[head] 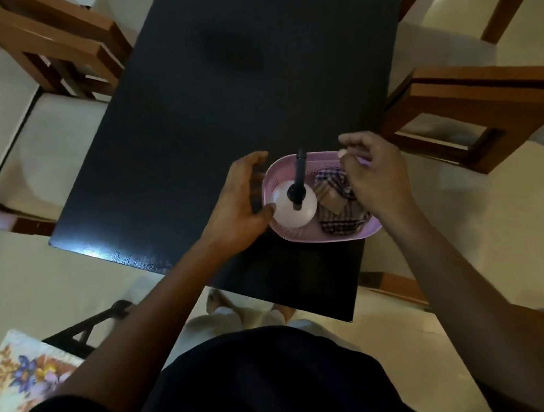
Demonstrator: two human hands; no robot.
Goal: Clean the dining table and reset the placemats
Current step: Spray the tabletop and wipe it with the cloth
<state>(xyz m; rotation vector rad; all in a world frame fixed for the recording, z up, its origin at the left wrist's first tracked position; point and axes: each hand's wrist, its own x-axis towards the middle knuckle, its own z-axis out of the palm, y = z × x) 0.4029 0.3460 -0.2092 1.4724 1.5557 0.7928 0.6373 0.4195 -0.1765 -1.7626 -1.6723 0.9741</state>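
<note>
One pink basket [280, 165] on table [217, 93]: one spray bottle [287, 216], one checked cloth [340, 222].

The right grip [375, 173] covers the far right rim of the pink basket [301, 234] and part of the checked cloth [336, 218]; whether its fingertips pinch anything cannot be told. The left grip [236, 203] hides the basket's left wall, and contact between its thumb and the spray bottle [285, 212] is unclear. The bottle's body is hidden under its own white top. The tabletop [219, 110] is cut off by the upper edge, the floral fabric [21, 370] by the left edge. The feet [220, 303] are blurred, partly under the tabletop.
</note>
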